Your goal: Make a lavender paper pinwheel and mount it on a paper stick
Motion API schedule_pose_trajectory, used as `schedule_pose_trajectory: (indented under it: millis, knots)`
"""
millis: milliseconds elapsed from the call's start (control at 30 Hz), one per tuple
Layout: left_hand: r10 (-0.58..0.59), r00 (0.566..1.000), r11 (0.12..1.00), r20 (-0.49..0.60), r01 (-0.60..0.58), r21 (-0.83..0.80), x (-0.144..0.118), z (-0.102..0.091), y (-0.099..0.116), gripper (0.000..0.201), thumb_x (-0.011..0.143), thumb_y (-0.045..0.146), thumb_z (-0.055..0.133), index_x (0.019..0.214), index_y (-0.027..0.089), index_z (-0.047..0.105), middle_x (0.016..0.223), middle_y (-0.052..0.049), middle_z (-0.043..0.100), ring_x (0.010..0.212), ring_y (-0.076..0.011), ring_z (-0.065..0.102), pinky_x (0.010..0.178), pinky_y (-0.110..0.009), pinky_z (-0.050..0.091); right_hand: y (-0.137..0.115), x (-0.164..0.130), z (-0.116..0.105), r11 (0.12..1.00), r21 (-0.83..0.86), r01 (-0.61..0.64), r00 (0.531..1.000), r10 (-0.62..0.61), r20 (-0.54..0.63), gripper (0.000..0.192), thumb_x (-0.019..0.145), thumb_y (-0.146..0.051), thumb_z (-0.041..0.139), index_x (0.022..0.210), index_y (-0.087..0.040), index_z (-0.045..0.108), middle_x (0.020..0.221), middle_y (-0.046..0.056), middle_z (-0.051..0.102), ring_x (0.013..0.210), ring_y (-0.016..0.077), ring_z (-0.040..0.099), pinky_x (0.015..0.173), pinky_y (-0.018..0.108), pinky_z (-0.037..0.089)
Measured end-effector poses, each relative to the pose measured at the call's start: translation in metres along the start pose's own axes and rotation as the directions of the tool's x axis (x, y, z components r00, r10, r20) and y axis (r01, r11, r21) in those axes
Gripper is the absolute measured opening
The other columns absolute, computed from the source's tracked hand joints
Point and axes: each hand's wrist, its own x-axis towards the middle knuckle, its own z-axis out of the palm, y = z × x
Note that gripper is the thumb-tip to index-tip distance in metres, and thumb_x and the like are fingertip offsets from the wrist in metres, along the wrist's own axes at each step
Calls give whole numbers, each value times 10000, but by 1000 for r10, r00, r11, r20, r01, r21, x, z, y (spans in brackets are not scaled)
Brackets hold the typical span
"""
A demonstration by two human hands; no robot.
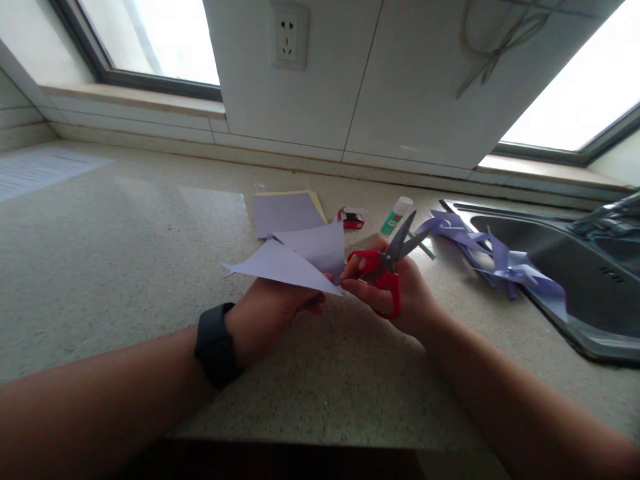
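Note:
A sheet of lilac paper (285, 265), cut so that its corners stand apart as pointed flaps, is held up above the counter. My left hand (277, 303) is beneath it, closed on the paper, and the sheet hides part of the fingers. Red-handled scissors (393, 257) hang in my right hand (400, 293), their handles round the fingers and their blades spread, pointing up and away from the paper. The fingertips of that hand are at the right edge of the sheet.
Behind the paper lie a stack of square sheets (287, 212), a small red and black box (351, 218) and a glue stick (397, 215). Lilac paper pinwheels (510, 263) rest at the edge of the steel sink (583, 333). A printed sheet (45, 170) lies far left.

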Motion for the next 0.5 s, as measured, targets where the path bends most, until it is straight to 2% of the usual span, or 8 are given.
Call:
schedule_pose_trajectory:
  millis: [200,367,500]
  knots:
    - [10,997,999,-72,-7,39,0,1,1,113,716,206,817,768,180,721,839,-32,710,698,-151,633,613,-248,511,-1,1,3,999,-27,42,998,-43,-37,328,771,-240,832,841,-233,511,825,-4,683,739,151,640,692,319,531]
    - [-9,997,998,-73,14,63,-3,3,5,194,748,287,846,776,165,697,766,-13,694,687,-140,632,638,-245,517,-2,2,4,996,-70,60,994,-66,-89,337,765,-233,817,828,-240,485,839,-10,666,732,143,606,679,308,509]
    - [0,999,1000,-40,1,29,-4,5,7,210,765,288,845,836,166,690,809,2,693,706,-123,622,635,-228,515,-2,3,4,991,-110,70,991,-82,-106,308,771,-200,795,814,-233,492,837,-12,642,733,137,590,678,301,502]
